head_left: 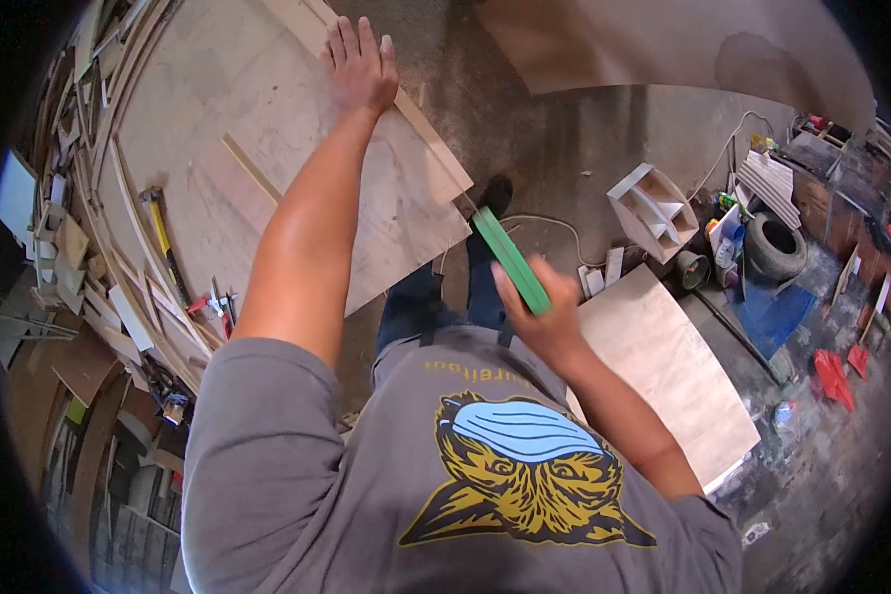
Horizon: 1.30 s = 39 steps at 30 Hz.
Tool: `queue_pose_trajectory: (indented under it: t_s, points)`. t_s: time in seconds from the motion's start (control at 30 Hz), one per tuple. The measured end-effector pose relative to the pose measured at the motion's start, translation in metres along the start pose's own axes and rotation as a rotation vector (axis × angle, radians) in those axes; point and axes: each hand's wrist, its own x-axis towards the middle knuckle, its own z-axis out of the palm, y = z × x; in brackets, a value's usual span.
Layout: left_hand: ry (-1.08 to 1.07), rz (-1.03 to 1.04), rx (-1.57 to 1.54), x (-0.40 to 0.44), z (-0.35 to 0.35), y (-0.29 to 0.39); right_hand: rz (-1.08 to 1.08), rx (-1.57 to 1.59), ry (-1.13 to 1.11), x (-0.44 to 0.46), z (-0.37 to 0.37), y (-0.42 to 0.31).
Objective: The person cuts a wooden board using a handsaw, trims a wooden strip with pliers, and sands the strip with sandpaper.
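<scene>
Gripping green tool point(512, 260) in right hand point(549, 322) by near end of wood strip point(432, 146), resting flat left hand point(360, 74) with fingers slightly apart farther along strip, perhaps risking slippage from uneven pressure.

The person's left arm point(312, 213) stretches far forward, nearly straight at the elbow, and the bare left grip point(359, 74) lies palm down, its back in view and its fingers extended. The right arm point(636, 421) is bent at the elbow beside the torso point(386, 465), held closer in, while the bare right grip point(552, 319) is curled closed.
</scene>
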Motion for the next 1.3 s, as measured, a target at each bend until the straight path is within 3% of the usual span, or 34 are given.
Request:
queue_pose_trajectory:
  t_s: [0.13, 0.3, 0.4, 0.43, 0.63, 0.73, 0.87, 0.9, 1.07, 1.3]
  points:
    - [0.015, -0.014, -0.051, 0.005, 0.002, -0.008, 0.094, 0.013, -0.037, 0.056, 0.026, -0.006]
    - [-0.015, -0.095, -0.244, 0.001, -0.006, -0.002, -0.061, -0.019, -0.025, 0.038, 0.033, -0.01]
    - [-0.04, -0.051, -0.046, 0.002, 0.0, -0.003, 0.069, 0.005, -0.001, 0.051, 0.025, 0.014]
    - [-0.013, -0.041, -0.006, 0.003, -0.001, -0.001, 0.005, 0.01, 0.045, 0.054, 0.021, 0.025]
    - [0.074, -0.038, -0.131, 0.006, 0.0, -0.002, -0.026, 0.058, 0.024, 0.032, 0.027, 0.074]
    - [-0.112, -0.146, -0.31, 0.017, -0.01, -0.015, 0.015, 0.062, 0.046, 0.038, 0.028, 0.048]
    - [-0.05, -0.054, -0.006, 0.02, 0.006, -0.026, -0.014, 0.0, -0.042, 0.041, 0.009, 0.018]
    - [-0.032, -0.092, -0.11, 0.021, 0.0, -0.019, -0.015, -0.009, -0.064, 0.038, 0.002, 0.011]
    - [-0.038, -0.073, 0.022, 0.012, -0.002, -0.008, -0.03, -0.041, -0.095, 0.03, -0.004, 0.009]
    - [-0.059, -0.104, -0.029, 0.017, -0.004, -0.006, 0.032, 0.051, -0.042, 0.033, -0.005, 0.065]
